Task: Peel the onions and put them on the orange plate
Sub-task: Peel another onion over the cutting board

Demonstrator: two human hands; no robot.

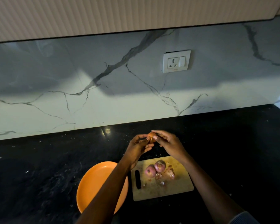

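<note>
Onion [151, 136] held above the counter [39, 167] between both hands: left hand [140, 147] grips it from below, right hand [166, 141] pinches its top. Skin brownish, partly loose. Three onions [159, 170] lie on the board [176, 189]; plate [94, 180] bare.

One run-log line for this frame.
left hand: holds onion | right hand: pinches its skin | cutting board: three onions | orange plate: no onions visible

No text, label, brand or number is readable; a small mark on the wall socket [176, 61] stays illegible
</note>
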